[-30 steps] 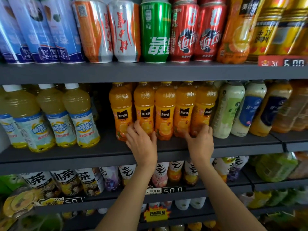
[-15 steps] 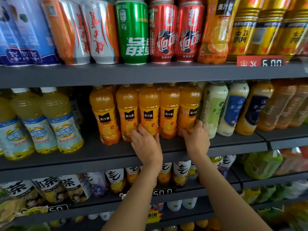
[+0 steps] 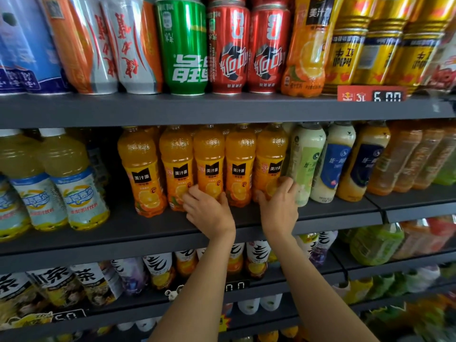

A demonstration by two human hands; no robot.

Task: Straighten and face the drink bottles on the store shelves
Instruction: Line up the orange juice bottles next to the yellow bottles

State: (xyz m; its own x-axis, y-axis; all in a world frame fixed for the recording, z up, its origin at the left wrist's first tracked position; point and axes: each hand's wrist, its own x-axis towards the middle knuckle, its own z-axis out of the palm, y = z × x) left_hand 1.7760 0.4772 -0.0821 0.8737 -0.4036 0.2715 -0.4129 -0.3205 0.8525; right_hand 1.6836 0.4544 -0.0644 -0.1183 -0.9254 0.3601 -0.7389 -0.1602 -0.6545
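Note:
A row of orange juice bottles (image 3: 240,166) with black labels stands on the middle shelf (image 3: 172,225). My left hand (image 3: 209,213) holds the base of the third bottle (image 3: 209,154), fingers on its left side, thumb on its right. My right hand (image 3: 278,208) grips the base of the rightmost orange bottle (image 3: 270,156), fingers curled round its right side beside a pale green bottle (image 3: 306,156). The leftmost orange bottle (image 3: 142,169) stands slightly apart from the rest and leans.
Yellow juice bottles (image 3: 66,178) with blue-white labels stand at the left, beyond a dark gap. Milk tea bottles (image 3: 335,159) fill the right. Cans (image 3: 182,45) line the upper shelf, with a red price tag (image 3: 370,96). Tea bottles (image 3: 86,280) sit on the shelf below.
My left hand has moved right along the orange row, from the first two bottles to the third. My right hand stays at the rightmost orange bottle. The view has shifted right.

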